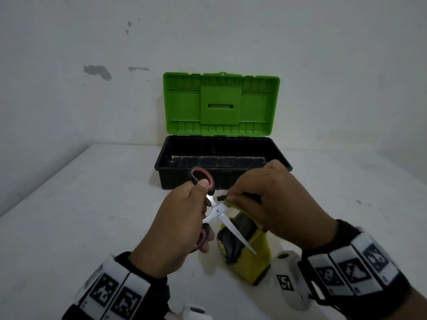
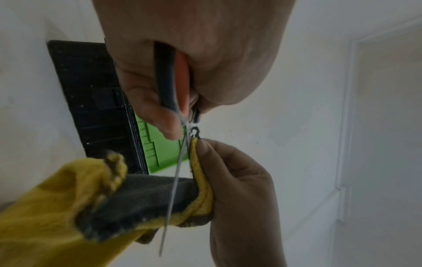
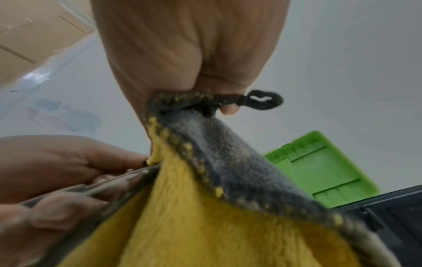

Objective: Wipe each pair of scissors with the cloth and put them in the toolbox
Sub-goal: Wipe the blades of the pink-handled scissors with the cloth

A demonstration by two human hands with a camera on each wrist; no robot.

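Note:
My left hand [image 1: 184,218] grips the black-and-red handles of a pair of scissors [image 1: 219,212], held above the table with the blades spread apart. One steel blade [image 1: 238,234] points down toward me across the cloth. My right hand [image 1: 258,199] pinches the yellow and grey cloth [image 1: 249,252] around the other blade, close to the pivot. The cloth hangs down from that hand to the table. In the left wrist view the blade [image 2: 175,180] crosses the cloth [image 2: 141,198]. The toolbox [image 1: 221,158], black with a green lid, stands open just behind both hands; I see nothing in it.
The toolbox's raised green lid [image 1: 220,105] leans back toward the white wall. The white table [image 1: 80,215] runs left and right of my hands. No other scissors show in any view.

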